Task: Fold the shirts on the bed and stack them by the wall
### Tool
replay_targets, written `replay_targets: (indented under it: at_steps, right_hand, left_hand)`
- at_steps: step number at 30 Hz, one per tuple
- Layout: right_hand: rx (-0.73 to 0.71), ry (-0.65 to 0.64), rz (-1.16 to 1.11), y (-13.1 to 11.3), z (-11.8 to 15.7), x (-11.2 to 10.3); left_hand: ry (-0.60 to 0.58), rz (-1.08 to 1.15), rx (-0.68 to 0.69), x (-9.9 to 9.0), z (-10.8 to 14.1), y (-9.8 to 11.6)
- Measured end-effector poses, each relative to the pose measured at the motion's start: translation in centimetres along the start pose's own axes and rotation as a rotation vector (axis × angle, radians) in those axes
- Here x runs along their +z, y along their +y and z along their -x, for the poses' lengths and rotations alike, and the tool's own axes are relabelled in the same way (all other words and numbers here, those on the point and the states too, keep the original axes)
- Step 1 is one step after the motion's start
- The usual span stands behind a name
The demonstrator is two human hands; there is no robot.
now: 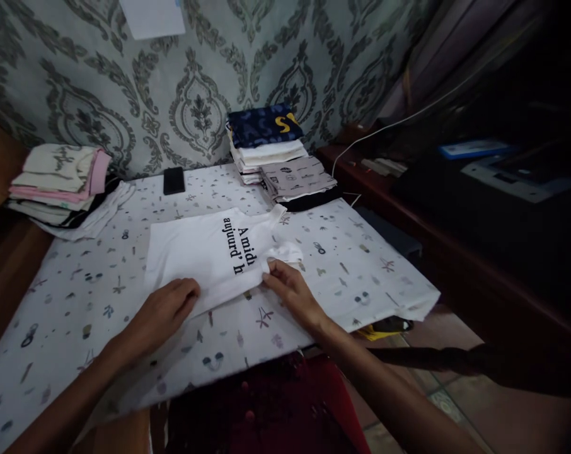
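Note:
A white T-shirt (pixel 191 246) with black lettering lies on the patterned white cloth covering the table, its printed side up and its collar toward the right. My left hand (pixel 169 306) is closed at the shirt's near left edge, fingers curled over the fabric; the fingertips are partly hidden. With thumb and fingers, my right hand (pixel 292 290) pinches the shirt's near edge close to the sleeve. The near side of the shirt is folded inward, so part of the lettering is covered. A short sleeve lies bunched just beyond my right fingers.
Folded clothes (pixel 58 176) are stacked at the back left, with a black phone (pixel 174 181) beside them. Another stack of folded clothes (pixel 266 129) stands at the back, next to a grey folded garment (pixel 299 176). A white cable (pixel 384 129) runs over dark furniture at right.

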State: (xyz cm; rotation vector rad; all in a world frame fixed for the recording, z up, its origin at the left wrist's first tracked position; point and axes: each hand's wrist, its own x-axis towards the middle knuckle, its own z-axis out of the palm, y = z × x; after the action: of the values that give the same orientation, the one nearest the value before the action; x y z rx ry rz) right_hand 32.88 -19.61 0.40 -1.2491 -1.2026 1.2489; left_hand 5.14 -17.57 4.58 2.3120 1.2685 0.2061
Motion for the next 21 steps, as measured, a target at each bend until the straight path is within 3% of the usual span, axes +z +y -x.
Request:
replay_targets:
  at_steps: [4, 6, 10, 13, 15, 18, 21]
  right_hand:
    - [0.354, -0.032, -0.454, -0.6, 1.3, 1.0]
    - [0.439, -0.055, -0.511, -0.7, 2.2, 1.2]
    - [0.455, -0.110, -0.426, -0.6, 3.9, 0.7]
    - [0.404, -0.168, -0.202, -0.8, 4.3, -0.8]
    - [0.297, -0.142, 0.071, -1.2, 3.9, -2.3]
    - [0.086, 0.105, 0.586, -1.6, 2.1, -4.7]
    - [0.030, 0.275, 0.958, -1.2, -0.1, -6.4]
  left_hand:
    - [-0.011, -0.014, 0.074, 0.3, 0.6, -0.2]
    - [-0.003, -0.126, 0.122, 0.9, 1.3, -0.5]
    - [0.022, -0.303, 0.177, 1.6, 2.3, -1.4]
    - [-0.027, -0.337, 0.188, 1.0, 2.4, -1.8]
    - [-0.065, -0.340, 0.207, 0.5, 2.2, -1.9]
    - [-0.074, -0.348, 0.244, 0.4, 1.9, -2.1]
    - [-0.058, -0.371, 0.234, 0.9, 2.1, -2.5]
